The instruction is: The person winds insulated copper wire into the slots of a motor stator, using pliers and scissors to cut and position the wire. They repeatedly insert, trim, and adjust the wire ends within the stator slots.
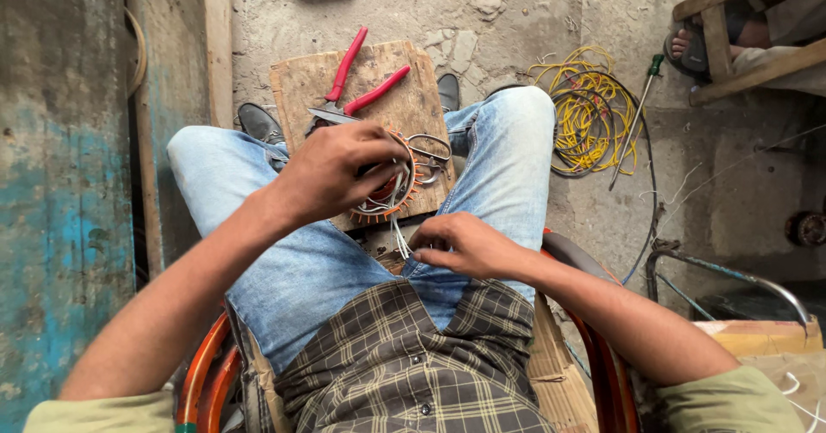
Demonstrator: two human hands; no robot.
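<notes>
On the wooden board (391, 85) that lies across the person's knees, seen from the head camera, the left hand (331, 175) is clenched around a round wound coil with orange teeth (397, 184), holding it upright against the board's near edge. White wires (397, 231) trail down from the coil toward the lap. The right hand (460, 244) rests just below, over the blue jeans (301, 261), its fingertips pinched on the loose ends of those white wires. Red-handled pliers (357, 89) lie on the far part of the board, handles spread, and a pair of steel scissors (430, 153) sits just right of the coil. Farther right on the concrete floor, a tangle of yellow wire (589, 110) lies well apart from the hands, with a green-handled screwdriver (637, 119) across its edge. Another person's sandalled foot (688, 46) shows under a wooden frame at the upper right.
</notes>
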